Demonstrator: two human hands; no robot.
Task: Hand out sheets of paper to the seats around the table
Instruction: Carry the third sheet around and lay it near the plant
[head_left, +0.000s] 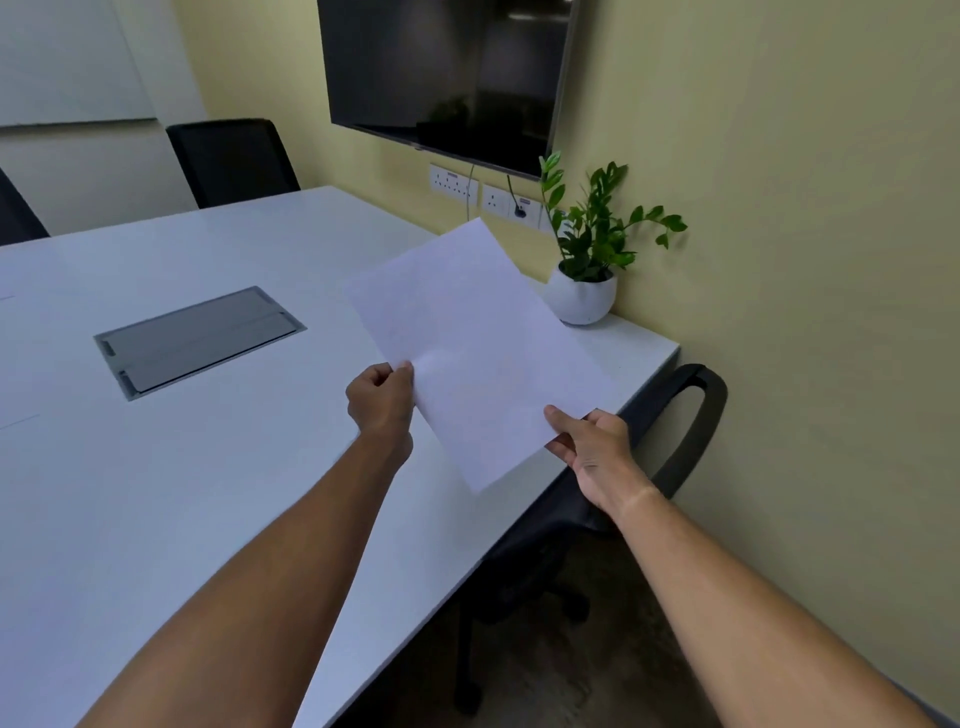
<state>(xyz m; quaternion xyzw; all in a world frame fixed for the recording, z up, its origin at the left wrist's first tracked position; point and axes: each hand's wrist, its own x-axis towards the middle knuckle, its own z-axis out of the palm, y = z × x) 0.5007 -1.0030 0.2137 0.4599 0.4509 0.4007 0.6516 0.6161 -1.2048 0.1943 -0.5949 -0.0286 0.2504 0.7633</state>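
Sheet of paper (478, 353) held tilted above table (234, 493) near right edge, over chair (685, 431). Left hand (382, 397) pinching left edge, right hand (592, 447) pinching near corner. Risk: creasing, or sliding off edge if dropped carelessly.

A white counter (218, 499) carries a white-potted green plant (582, 296) at its far right corner, against the wall. A grey hatch (200, 340) sits flush near its middle.
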